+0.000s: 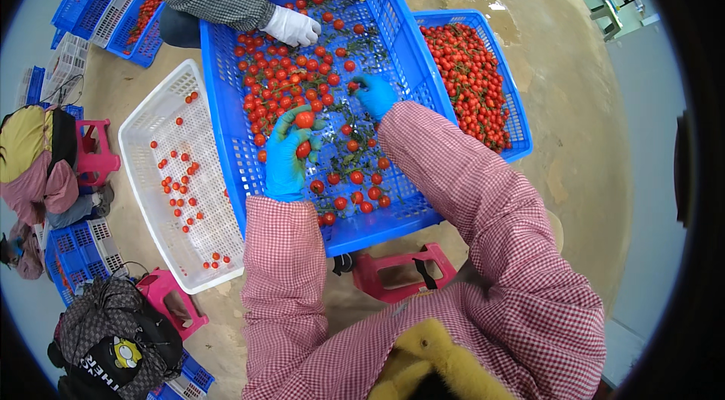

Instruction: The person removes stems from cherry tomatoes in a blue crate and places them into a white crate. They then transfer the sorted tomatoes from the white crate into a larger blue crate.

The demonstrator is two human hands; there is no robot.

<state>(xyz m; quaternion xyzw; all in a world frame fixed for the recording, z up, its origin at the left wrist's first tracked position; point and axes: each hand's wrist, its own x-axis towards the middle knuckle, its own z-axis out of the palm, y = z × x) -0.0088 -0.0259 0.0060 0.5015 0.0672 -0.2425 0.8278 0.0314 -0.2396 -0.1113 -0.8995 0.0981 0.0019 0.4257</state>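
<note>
Before me stands a blue plastic crate (362, 241) with many loose cherry tomatoes (283, 80) and green stem scraps (351, 159) on its slotted bottom. My left hand (286, 156), in a blue glove stained green, is curled palm up over the crate and holds cherry tomatoes (304, 119); two show plainly at its fingers. Across the crate's middle reaches my right hand (376, 96), also blue-gloved. Its fingertips pinch one cherry tomato (353, 86), partly covered by the fingers.
Opposite, a co-worker's white-gloved hands (293, 26) are at the same crate. To the left lies a white crate (136, 133) with scattered tomatoes; right, a blue crate (521, 122) heaped with tomatoes. Pink stools (391, 286) and other seated people (119, 337) are nearby.
</note>
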